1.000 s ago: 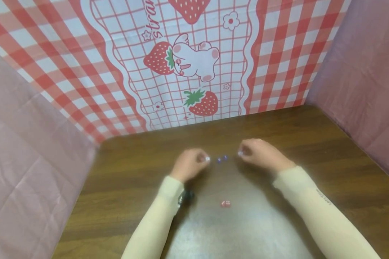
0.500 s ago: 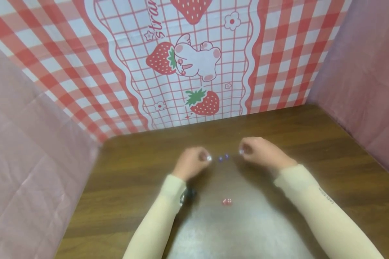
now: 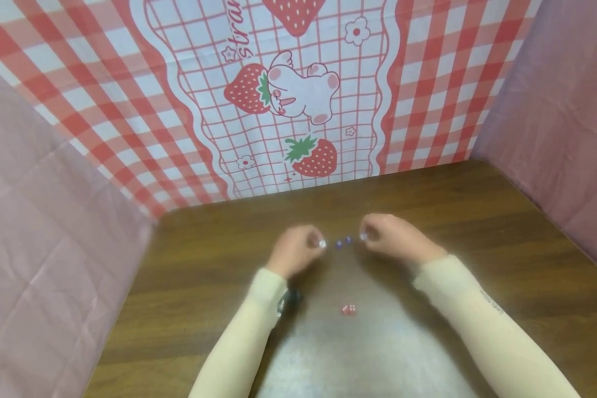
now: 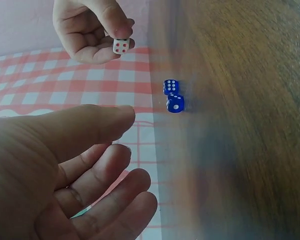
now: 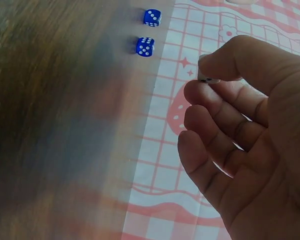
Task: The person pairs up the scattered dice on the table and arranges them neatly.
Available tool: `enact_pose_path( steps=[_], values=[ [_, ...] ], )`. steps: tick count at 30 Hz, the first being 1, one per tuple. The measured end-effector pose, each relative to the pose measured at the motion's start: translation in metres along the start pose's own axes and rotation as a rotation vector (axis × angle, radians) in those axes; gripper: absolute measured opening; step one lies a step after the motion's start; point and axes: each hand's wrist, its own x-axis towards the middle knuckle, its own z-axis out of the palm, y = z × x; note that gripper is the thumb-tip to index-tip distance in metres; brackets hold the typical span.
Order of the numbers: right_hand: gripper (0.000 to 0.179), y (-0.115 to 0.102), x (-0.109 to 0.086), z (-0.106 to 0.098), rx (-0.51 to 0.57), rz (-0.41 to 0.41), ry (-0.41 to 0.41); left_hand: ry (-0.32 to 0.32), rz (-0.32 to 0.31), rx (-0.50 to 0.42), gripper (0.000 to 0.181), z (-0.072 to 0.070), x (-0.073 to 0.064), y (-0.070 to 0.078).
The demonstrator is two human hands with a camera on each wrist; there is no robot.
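With thumb and fingertips, my right hand point(image 3: 395, 237) pinches a white die point(image 4: 121, 46) that shows red and dark pips. My left hand point(image 3: 296, 249) pinches another small white die point(image 3: 322, 243) at its fingertips; the thumb hides it in the left wrist view. Between the two hands, a pair of blue dice point(image 3: 344, 242) with white pips lies on the wooden table point(image 3: 219, 249). In the right wrist view, one blue die point(image 5: 145, 47) sits a little apart from the other blue die point(image 5: 152, 18).
Two red dice point(image 3: 349, 309) lie side by side nearer the front, between the forearms. A checked strawberry cloth point(image 3: 303, 99) hangs behind the table. Pink cloth panels point(image 3: 552, 121) stand along both sides.
My right hand has shifted slightly left and down with its white die, closer to the blue dice. The left hand keeps almost the same place. The dice on the table have not moved.
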Motion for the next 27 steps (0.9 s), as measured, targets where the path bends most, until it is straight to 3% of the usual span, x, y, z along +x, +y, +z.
enact_pose_path(
  steps=[10, 27],
  values=[
    [0.019, -0.002, 0.001, 0.004, -0.065, -0.07, 0.034, -0.012, -0.008, 0.01, 0.016, 0.003, -0.001, 0.0],
    [0.017, -0.001, 0.001, 0.015, -0.076, -0.072, -0.017, -0.073, 0.002, 0.014, 0.012, 0.014, -0.001, -0.001]
  ],
)
